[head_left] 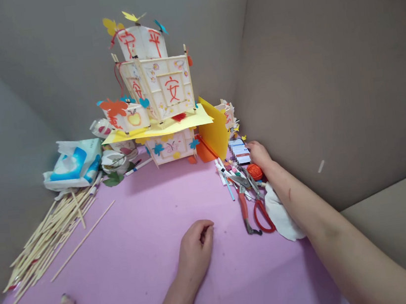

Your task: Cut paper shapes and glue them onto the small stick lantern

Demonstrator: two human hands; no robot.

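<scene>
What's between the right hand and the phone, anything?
Nothing visible: the right hand is at the right edge of the phone. The orange yarn ball sits on the near side, not between them.

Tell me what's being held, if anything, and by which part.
The left hand shows nothing held. The right hand is at the right edge of the phone; whether it grips cannot be told.

We observe a grey wall (207, 12) meeting a brownish wall (335, 79) at a corner beyond the purple tabletop (140, 245), under soft light.
</scene>
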